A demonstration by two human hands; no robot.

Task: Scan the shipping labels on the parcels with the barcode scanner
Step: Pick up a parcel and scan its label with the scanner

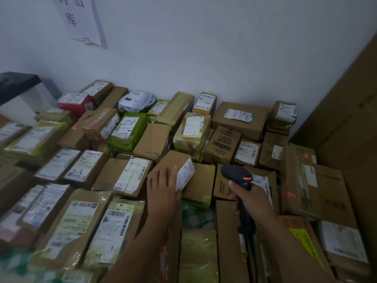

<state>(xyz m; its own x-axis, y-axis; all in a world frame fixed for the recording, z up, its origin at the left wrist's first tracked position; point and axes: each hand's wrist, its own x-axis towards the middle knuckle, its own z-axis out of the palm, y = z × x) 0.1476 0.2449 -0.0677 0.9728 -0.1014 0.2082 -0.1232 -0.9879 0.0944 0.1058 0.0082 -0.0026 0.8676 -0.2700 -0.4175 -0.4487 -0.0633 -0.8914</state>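
Note:
Many cardboard parcels with white shipping labels cover the area below me. My left hand (163,188) lies flat on a small brown parcel (171,162) at the centre, fingers straight, beside its white label (185,174) on the tilted right face. My right hand (250,198) grips the handle of a black barcode scanner (237,176), whose head shows a red light and points up and left, just right of that parcel.
A green-wrapped parcel (128,130) and a grey poly bag (135,101) lie farther back. A white wall runs behind the pile. A tall cardboard sheet (346,111) stands at the right. A dark-topped white unit (18,92) sits at the left.

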